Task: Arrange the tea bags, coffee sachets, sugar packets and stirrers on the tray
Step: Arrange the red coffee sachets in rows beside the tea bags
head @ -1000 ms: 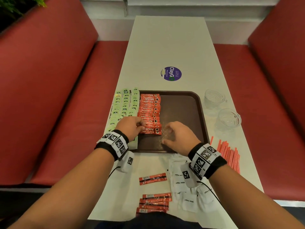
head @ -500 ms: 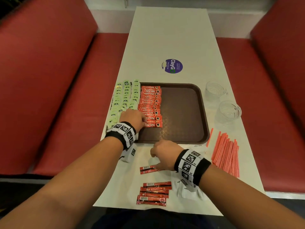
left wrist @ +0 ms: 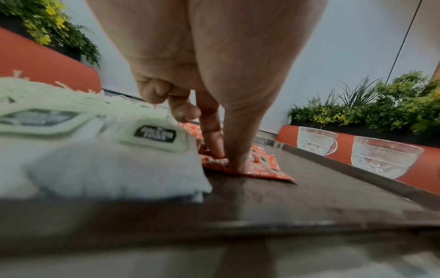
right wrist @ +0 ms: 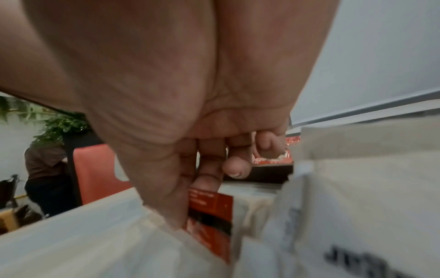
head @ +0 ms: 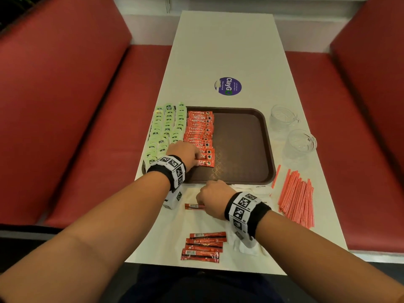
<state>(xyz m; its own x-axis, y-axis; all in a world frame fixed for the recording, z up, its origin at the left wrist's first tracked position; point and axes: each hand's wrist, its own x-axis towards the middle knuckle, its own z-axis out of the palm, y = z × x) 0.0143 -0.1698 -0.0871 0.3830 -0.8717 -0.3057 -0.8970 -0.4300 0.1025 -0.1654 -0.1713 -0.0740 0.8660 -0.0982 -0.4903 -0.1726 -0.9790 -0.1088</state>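
A brown tray [head: 240,147] lies at the centre of the head view on a long white table [head: 225,47] that runs from the bottom edge to the top of the frame. Green tea bags [head: 166,130] fill the tray's left part in overlapping columns, and a column of red coffee sachets [head: 200,136] runs just right of them; the tray's right half shows bare brown surface. The left hand [head: 183,155] sits at the lower end of that red column, and the left wrist view shows its thumb and 1 extended finger pressed together on the nearest sachet in the tray [left wrist: 247,169], while the other fingers curl back toward the palm. The right hand [head: 213,199] is below the tray's near rim, lower centre of the head view, knuckles up, over a single coffee sachet [head: 193,206] lying on the table; in the right wrist view the thumb and a fingertip meet on the end of that sachet, pinching it, with the remaining fingers bent. White sugar packets [head: 249,246] lie on the table under and around the right wrist. A stack of 3 more loose coffee sachets [head: 202,247] rests near the bottom edge of the table. Red stirrers [head: 297,200] lie in a loose bundle at the right, off the tray, and 2 clear glass cups [head: 293,132] stand on the table just right of the tray.
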